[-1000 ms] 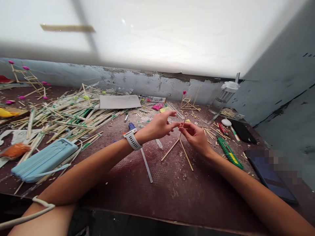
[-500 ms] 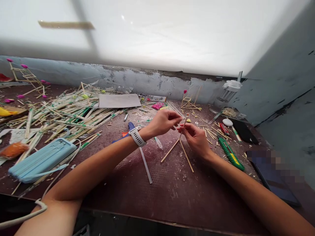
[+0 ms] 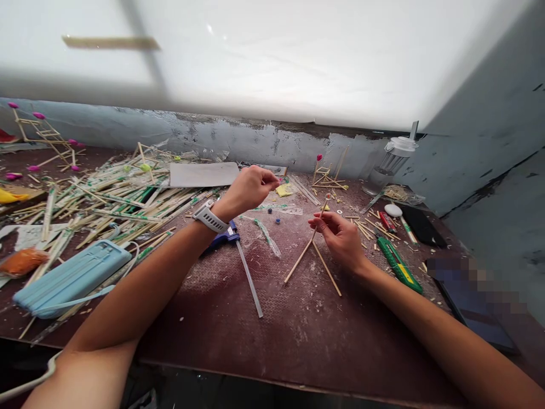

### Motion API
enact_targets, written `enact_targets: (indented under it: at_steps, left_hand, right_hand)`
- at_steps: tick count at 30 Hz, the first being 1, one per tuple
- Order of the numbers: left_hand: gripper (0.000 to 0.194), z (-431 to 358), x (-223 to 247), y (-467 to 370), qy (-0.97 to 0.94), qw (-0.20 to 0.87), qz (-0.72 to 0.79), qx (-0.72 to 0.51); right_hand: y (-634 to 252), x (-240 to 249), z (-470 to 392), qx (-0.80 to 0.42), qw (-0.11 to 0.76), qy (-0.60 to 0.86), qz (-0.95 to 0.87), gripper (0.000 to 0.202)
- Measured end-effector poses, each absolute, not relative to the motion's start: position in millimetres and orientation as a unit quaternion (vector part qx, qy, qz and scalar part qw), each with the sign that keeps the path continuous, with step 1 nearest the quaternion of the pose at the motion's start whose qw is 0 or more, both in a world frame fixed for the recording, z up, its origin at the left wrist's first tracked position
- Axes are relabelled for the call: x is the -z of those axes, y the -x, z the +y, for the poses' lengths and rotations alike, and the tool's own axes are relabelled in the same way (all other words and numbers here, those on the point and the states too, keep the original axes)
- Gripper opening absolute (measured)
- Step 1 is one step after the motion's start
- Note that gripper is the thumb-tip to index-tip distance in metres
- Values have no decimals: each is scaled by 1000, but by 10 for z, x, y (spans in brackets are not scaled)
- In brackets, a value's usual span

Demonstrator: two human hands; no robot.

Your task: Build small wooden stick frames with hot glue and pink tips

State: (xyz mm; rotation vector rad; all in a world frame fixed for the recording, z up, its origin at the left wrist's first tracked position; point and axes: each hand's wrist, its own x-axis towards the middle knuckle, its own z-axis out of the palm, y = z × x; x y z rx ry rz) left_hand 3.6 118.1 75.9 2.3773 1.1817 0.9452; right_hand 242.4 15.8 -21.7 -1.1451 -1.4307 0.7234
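Observation:
My right hand [image 3: 339,237] pinches a Y-shaped frame of thin wooden sticks [image 3: 299,259] near its joint. Two legs of the frame spread down toward the table, and one stick points up past my fingers. My left hand [image 3: 249,188], with a pale watch on its wrist, is raised at the back middle, apart from the frame. Its fingertips are pressed together over the spot of the pink packet, which is mostly hidden; whatever they hold cannot be made out. Under my left wrist lies a blue glue gun [image 3: 232,232] with a clear glue stick [image 3: 250,278] stretching forward.
A heap of wooden sticks [image 3: 106,199] and a light blue power bank [image 3: 72,278] lie left. Rightward are a green cutter knife [image 3: 398,266], a red lighter [image 3: 387,222], a phone [image 3: 472,307] and a clear bottle [image 3: 394,159]. A small stick model [image 3: 327,180] stands behind.
My left hand has moved left and away from the stick frame, toward the pink packet, uncovering small blue bits on the table. My right hand stays with the frame, whose legs shifted slightly right.

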Motion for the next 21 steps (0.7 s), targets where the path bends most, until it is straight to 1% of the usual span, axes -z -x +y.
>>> enact_targets:
  at_steps: [7, 10, 13, 15, 19, 21]
  left_hand:
    - [14, 1350, -780, 248, -846, 84, 492, -186]
    - [16, 1372, -776, 298, -857, 58, 505, -88]
    - [20, 1353, -790, 295, -869, 64, 491, -2]
    - [34, 1330, -798, 296, -875, 86, 476, 24]
    - [70, 1285, -786, 366, -896, 120, 426, 44]
    - [81, 1255, -783, 405, -906, 122, 405, 15]
  right_hand:
    - [-2492, 165, 130, -288, 552, 499, -603, 45]
    - [-2519, 166, 115, -284, 552, 503, -601, 45]
    - [-2534, 168, 100, -280, 549, 503, -606, 45]
    - [-2536, 166, 94, -275, 546, 502, -612, 45]
    - [-2529, 161, 88, -271, 543, 501, -617, 45]
    - [-2523, 161, 84, -272, 543, 500, -617, 45]
